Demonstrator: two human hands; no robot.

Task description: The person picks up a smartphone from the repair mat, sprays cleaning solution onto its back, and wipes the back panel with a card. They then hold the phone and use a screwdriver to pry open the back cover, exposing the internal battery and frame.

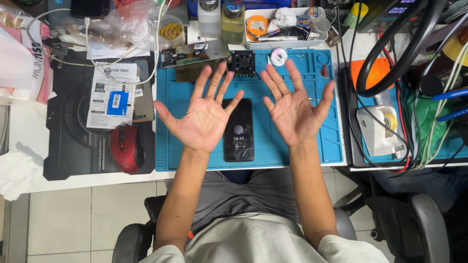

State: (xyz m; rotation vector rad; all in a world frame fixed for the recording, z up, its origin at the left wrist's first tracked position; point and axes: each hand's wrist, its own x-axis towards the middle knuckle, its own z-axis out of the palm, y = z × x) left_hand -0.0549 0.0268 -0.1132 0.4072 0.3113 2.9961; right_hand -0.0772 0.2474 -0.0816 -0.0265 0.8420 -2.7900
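White desk: blue mat, black mat

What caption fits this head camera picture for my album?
Left hand and right hand held open, palms up, over a black phone on a blue mat.

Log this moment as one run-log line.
left hand: open, palm up | right hand: open, palm up | phone: on blue mat, between hands
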